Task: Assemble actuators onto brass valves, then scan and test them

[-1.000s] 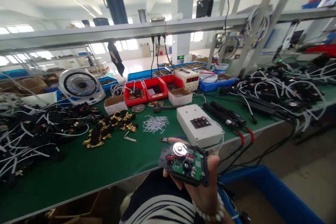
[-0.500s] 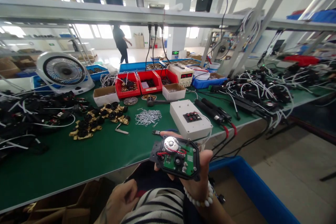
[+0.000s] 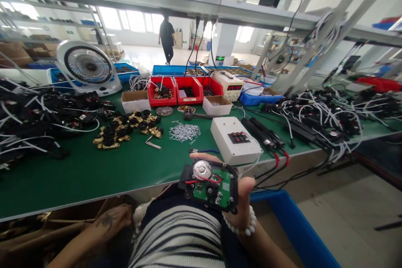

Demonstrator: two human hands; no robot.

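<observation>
My right hand, with a white bead bracelet at the wrist, holds a black housing just in front of the table edge. Its open side faces up and shows a green circuit board, a round silver motor and red wires. The thumb presses the right side; the other fingers are behind and under it. Low on the left, below the table edge, my left hand is over a cardboard box with brass-coloured parts. Its fingers are blurred and mostly hidden.
On the green table are brass fittings, a pile of metal clips, a white switch box and black screwdrivers. Wired black parts lie left. A blue bin stands on the floor at right.
My left hand has moved left and away from my lap, to the cardboard box below the table. My right hand still holds the housing. The view has shifted, and a person behind has walked on.
</observation>
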